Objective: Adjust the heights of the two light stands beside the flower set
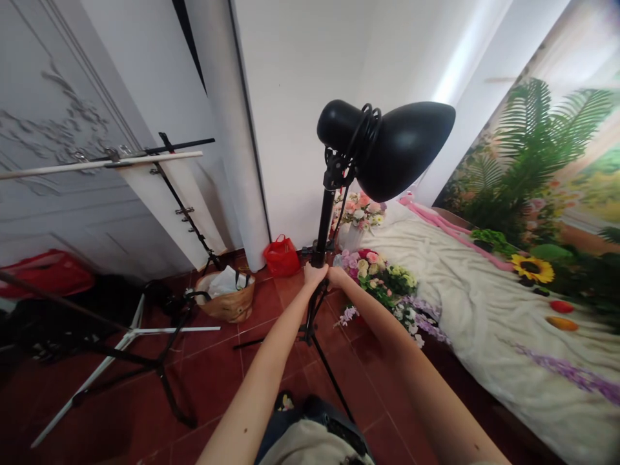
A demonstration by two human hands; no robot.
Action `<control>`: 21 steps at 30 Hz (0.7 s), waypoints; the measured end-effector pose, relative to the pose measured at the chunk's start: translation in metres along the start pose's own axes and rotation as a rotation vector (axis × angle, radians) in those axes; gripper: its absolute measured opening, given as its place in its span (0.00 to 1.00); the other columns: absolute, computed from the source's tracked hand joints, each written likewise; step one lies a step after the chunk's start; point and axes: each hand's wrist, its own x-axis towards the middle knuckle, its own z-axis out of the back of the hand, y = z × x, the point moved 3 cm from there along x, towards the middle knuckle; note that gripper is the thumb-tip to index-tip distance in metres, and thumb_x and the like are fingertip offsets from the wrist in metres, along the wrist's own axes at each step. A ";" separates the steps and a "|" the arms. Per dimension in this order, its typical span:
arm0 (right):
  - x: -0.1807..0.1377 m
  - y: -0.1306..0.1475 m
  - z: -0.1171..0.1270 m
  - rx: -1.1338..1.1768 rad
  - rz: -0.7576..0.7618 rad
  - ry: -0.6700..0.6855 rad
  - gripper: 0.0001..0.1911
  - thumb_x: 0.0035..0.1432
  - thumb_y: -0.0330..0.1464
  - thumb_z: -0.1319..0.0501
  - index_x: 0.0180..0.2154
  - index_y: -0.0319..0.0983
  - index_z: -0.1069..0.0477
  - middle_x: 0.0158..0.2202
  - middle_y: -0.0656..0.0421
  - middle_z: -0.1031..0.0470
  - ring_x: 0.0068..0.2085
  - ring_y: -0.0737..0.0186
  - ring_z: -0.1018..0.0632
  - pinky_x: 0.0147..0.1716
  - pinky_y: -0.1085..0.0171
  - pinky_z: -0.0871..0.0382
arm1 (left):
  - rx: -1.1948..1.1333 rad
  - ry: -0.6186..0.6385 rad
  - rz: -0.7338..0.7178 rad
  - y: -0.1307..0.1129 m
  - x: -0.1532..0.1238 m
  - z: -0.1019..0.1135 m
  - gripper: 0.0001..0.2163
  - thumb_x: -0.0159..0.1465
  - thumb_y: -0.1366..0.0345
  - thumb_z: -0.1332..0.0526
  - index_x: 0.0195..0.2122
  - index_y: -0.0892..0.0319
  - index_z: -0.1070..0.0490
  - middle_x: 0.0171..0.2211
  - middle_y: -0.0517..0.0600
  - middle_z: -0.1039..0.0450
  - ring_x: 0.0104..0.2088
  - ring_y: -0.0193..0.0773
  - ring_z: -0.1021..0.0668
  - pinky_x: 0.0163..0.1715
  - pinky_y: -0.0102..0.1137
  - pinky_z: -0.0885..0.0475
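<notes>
A black studio light (404, 152) with a bowl-shaped reflector and a coiled cable sits on top of a black light stand (325, 223). The reflector faces away to the right. My left hand (316, 275) is closed around the stand's pole, below the lamp. Right beside it, my right hand (335, 278) is closed at the same height on the stand, its fingertips hidden behind the pole. Below both hands, the spread tripod legs (332, 374) rest on the red tiled floor (285, 361).
White cloth (450, 284) covers a platform on the right, with artificial flowers (387, 274) at its near corner and a sunflower (533, 268) on it. A wooden basket (230, 303) and red bag (281, 258) stand beyond. Other stands (165, 374) crowd the left.
</notes>
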 end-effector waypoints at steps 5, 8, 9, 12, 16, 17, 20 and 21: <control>-0.031 0.024 -0.020 0.029 -0.129 -0.147 0.16 0.59 0.26 0.48 0.48 0.37 0.32 0.43 0.48 0.25 0.44 0.57 0.24 0.40 0.67 0.33 | 0.014 -0.043 0.051 0.005 0.002 -0.004 0.12 0.49 0.63 0.37 0.34 0.64 0.26 0.34 0.59 0.23 0.38 0.43 0.21 0.36 0.31 0.28; -0.038 0.032 -0.029 0.092 -0.240 -0.244 0.17 0.61 0.25 0.52 0.49 0.39 0.34 0.44 0.48 0.26 0.41 0.61 0.24 0.39 0.68 0.33 | 0.000 -0.042 0.055 0.006 0.002 -0.004 0.12 0.50 0.63 0.37 0.34 0.63 0.26 0.35 0.59 0.23 0.37 0.44 0.21 0.36 0.32 0.28; -0.037 0.032 -0.030 0.112 -0.253 -0.244 0.17 0.61 0.25 0.52 0.49 0.39 0.35 0.44 0.48 0.26 0.40 0.61 0.24 0.38 0.68 0.33 | -0.002 -0.042 0.052 0.007 0.001 -0.003 0.12 0.50 0.62 0.37 0.35 0.63 0.26 0.35 0.59 0.23 0.37 0.44 0.21 0.36 0.33 0.28; -0.027 0.024 -0.028 0.127 -0.177 -0.156 0.17 0.58 0.27 0.48 0.50 0.38 0.36 0.45 0.48 0.27 0.42 0.58 0.24 0.40 0.66 0.33 | -0.005 -0.051 0.054 0.006 -0.001 -0.001 0.13 0.50 0.62 0.37 0.36 0.62 0.27 0.37 0.59 0.23 0.39 0.45 0.21 0.37 0.33 0.28; -0.017 0.011 -0.021 0.093 -0.084 -0.082 0.22 0.53 0.30 0.41 0.51 0.37 0.37 0.49 0.47 0.30 0.48 0.53 0.27 0.43 0.63 0.33 | -0.001 -0.062 0.071 0.004 -0.003 0.002 0.13 0.50 0.62 0.36 0.36 0.62 0.27 0.37 0.60 0.23 0.40 0.45 0.22 0.39 0.33 0.28; -0.015 0.009 -0.021 0.084 -0.073 -0.066 0.22 0.52 0.29 0.41 0.51 0.37 0.37 0.50 0.47 0.31 0.48 0.53 0.27 0.42 0.62 0.33 | 0.003 -0.061 0.073 0.003 -0.003 0.002 0.13 0.50 0.62 0.36 0.36 0.62 0.27 0.37 0.60 0.23 0.40 0.45 0.22 0.39 0.33 0.28; -0.015 0.011 -0.026 0.075 -0.057 -0.044 0.18 0.55 0.27 0.45 0.49 0.38 0.35 0.49 0.48 0.30 0.46 0.54 0.26 0.42 0.61 0.32 | 0.007 -0.062 0.065 0.000 -0.004 0.004 0.13 0.49 0.63 0.36 0.35 0.63 0.27 0.36 0.60 0.23 0.40 0.45 0.21 0.39 0.33 0.28; -0.016 0.013 -0.029 0.073 -0.059 -0.050 0.18 0.57 0.26 0.48 0.49 0.38 0.35 0.48 0.48 0.30 0.46 0.54 0.26 0.43 0.60 0.33 | 0.005 -0.064 0.062 -0.001 -0.005 0.005 0.13 0.49 0.64 0.36 0.35 0.63 0.27 0.36 0.60 0.23 0.40 0.45 0.21 0.39 0.34 0.28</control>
